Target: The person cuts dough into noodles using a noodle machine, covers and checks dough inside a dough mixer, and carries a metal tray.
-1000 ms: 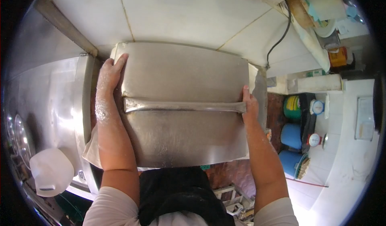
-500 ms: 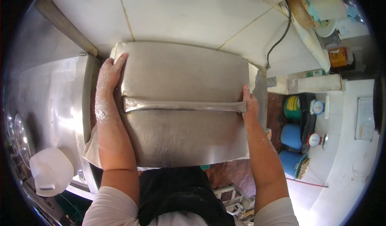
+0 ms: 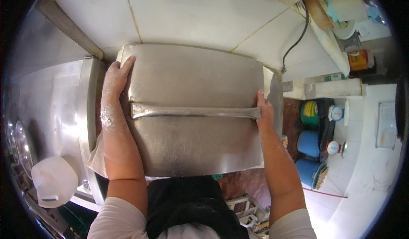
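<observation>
1. Metal cover [image 3: 196, 77] — it lies directly before the person, between the tiled wall [image 3: 183, 13] and the black garment [image 3: 185, 200], with its bar handle [image 3: 196, 111] crosswise and pale sheeting [image 3: 99, 159] showing at the near left corner.
2. Left hand [image 3: 118, 75]: fingers gripping the left edge towards the far corner, thumb on top.
3. Right hand [image 3: 265, 113]: fingers gripping the right edge beside the handle's end; how they sit underneath is hidden.
4. Step in hand, as I judge it: steadying the cover by both sides, handle unused.
5. Any next move calls for even pressure from both hands — they grip at different depths, so the cover could twist.
</observation>
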The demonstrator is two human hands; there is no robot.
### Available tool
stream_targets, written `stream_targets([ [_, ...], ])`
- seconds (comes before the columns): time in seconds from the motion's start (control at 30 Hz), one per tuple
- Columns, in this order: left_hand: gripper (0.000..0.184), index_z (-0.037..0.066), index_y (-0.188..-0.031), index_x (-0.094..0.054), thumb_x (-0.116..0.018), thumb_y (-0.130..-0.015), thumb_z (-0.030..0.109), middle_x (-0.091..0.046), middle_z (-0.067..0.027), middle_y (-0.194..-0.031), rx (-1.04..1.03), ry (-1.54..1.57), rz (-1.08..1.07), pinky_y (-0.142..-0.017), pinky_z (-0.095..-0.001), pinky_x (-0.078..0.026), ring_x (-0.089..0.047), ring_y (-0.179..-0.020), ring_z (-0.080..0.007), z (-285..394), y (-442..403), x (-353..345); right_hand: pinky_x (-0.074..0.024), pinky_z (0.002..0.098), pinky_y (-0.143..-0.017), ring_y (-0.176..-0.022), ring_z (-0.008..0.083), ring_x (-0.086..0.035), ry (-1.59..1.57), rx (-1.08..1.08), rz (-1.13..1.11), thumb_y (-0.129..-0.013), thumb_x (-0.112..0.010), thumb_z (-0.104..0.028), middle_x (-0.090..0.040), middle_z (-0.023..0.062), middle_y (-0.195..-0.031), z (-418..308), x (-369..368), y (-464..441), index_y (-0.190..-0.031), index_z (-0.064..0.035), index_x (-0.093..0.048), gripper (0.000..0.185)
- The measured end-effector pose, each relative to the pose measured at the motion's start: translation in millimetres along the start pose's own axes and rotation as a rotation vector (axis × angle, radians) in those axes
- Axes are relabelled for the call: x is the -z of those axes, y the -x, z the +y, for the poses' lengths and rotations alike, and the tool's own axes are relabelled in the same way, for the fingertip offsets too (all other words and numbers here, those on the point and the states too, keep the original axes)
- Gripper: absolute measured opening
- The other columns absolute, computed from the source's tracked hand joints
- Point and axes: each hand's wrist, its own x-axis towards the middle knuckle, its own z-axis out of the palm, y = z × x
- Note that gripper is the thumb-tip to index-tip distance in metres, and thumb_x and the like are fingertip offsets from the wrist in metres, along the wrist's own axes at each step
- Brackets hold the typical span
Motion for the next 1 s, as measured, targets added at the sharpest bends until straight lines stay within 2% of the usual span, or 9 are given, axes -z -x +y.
stream_targets([
  [0.07, 0.083, -0.012, -0.119, -0.052, -0.06, -0.078, 0.059, -0.057, -0.032, -0.115, -0.007, -0.014, 0.033, -0.096, -0.0384, -0.04, -0.054, -0.114, -0.0376, -1, -1, -2, -0.0409, 0.0425, -0.089, -0.101, 0.0394, -0.058, 0.056, 0.035, 0.015, -0.084, -0.036, -0.072, -0.063, 0.0271, -0.1, 0, -1, 0, -0.1, 0.0043, -0.067, 0.083],
  [0.17, 0.082, -0.012, -0.119, -0.052, -0.06, -0.078, 0.059, -0.057, -0.0319, -0.115, -0.01, 0.003, 0.026, -0.096, -0.0385, -0.041, -0.054, -0.114, -0.0376, 5, 6, 1, -0.0411, 0.0425, -0.089, -0.1, 0.0406, -0.058, 0.088, 0.058, 0.026, -0.084, -0.035, -0.071, -0.063, 0.028, -0.1, -1, 1, 2, -0.099, 0.0042, -0.067, 0.083],
  [0.37, 0.081, -0.012, -0.118, -0.053, -0.06, -0.078, 0.059, -0.057, -0.0318, -0.114, -0.011, -0.011, 0.079, -0.096, -0.0388, -0.041, -0.054, -0.114, -0.0372, 5, 8, -1, -0.0411, 0.0425, -0.088, -0.1, 0.0408, -0.058, 0.05, 0.059, 0.017, -0.084, -0.036, -0.07, -0.063, 0.0275, -0.099, 3, -1, -1, -0.098, 0.0043, -0.067, 0.082],
  [0.53, 0.083, -0.012, -0.119, -0.052, -0.06, -0.078, 0.059, -0.056, -0.0321, -0.116, 0.003, -0.01, 0.012, -0.097, -0.0387, -0.04, -0.054, -0.115, -0.0371, 2, 3, 1, -0.0412, 0.0423, -0.088, -0.1, 0.0403, -0.058, 0.05, 0.03, 0.017, -0.084, -0.036, -0.07, -0.064, 0.0272, -0.099, 0, 0, 0, -0.099, 0.0042, -0.067, 0.082],
  [1.0, 0.088, -0.013, -0.122, -0.049, -0.06, -0.077, 0.061, -0.053, -0.0323, -0.121, 0.009, -0.018, 0.046, -0.1, -0.0385, -0.038, -0.051, -0.119, -0.0371, -2, 1, -2, -0.0411, 0.0419, -0.088, -0.1, 0.0391, -0.058, -0.011, 0.037, 0.019, -0.084, -0.038, -0.07, -0.064, 0.0259, -0.098, 7, -3, -5, -0.098, 0.0046, -0.067, 0.081],
])
